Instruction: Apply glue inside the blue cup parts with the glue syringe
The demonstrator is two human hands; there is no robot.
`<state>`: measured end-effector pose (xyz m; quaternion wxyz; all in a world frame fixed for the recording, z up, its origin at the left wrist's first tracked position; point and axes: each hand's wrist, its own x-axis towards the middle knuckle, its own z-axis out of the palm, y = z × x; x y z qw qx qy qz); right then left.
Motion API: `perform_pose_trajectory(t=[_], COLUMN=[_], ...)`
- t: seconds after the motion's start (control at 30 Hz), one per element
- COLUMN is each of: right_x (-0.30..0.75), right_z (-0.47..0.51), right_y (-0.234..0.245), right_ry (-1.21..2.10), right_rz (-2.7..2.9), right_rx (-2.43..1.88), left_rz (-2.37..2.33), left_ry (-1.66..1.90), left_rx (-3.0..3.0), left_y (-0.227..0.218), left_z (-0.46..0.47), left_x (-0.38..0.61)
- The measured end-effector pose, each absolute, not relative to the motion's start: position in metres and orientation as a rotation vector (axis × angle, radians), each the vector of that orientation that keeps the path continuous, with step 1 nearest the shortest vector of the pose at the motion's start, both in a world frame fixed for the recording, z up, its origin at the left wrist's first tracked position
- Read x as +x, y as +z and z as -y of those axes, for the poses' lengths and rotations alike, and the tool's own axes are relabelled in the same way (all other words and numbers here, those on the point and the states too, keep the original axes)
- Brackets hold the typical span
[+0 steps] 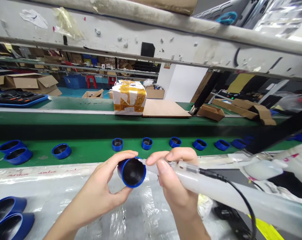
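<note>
A: Step in hand?

B: Nozzle to rim, by my judgement. The left hand (104,185) is clamped round a blue cup (133,171), fingertips over the top, thumb beneath, its dark mouth facing the wearer. The right hand (177,181) is closed on a translucent tube (215,187), its narrow white nozzle (142,161) at the cup's upper right rim (contact or just short of it, can't tell).

A: Pos. of cup?

B: Held above the desk (131,213), on the near side of the green strip (87,153).

A: Next move reqs?

B: Est. only: a steady left grip and fine ctrl of the nozzle at the rim. Turning the cup probably takes less reach than swinging the tube.

A: Qty?

B: In the hands: 1 cup, 1 tube w/ 1 nozzle. Desk, lower left: 2 more cups (12,228), adjacent, both cut by the frame edge. Strip, left of the black post (283,130): 9 distinct strip cups (61,151), plus approx. 1 half-hidden beside the post. Right of it: more blue, no reliable count.

A: Misc.?

B: 1 taped box (129,98) beyond the strip, 2 red stools (91,81) farther back, 1 black cord (215,175) along the tube.
</note>
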<state>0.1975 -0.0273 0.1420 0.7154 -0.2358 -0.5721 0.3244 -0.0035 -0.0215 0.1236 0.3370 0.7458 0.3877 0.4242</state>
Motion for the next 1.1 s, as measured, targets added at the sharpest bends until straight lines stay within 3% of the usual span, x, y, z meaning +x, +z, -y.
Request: perform_pose_trajectory(t=[1.1], right_x=[0.201], right_z=[0.031], right_y=[0.14], right_ry=[0.635], right_rz=[1.431], right_rx=[-0.618], left_rz=[-1.128], left_ry=[1.207], left_rx=[2.141], left_y=[0.134], left_z=[0.021], left_x=[-0.013])
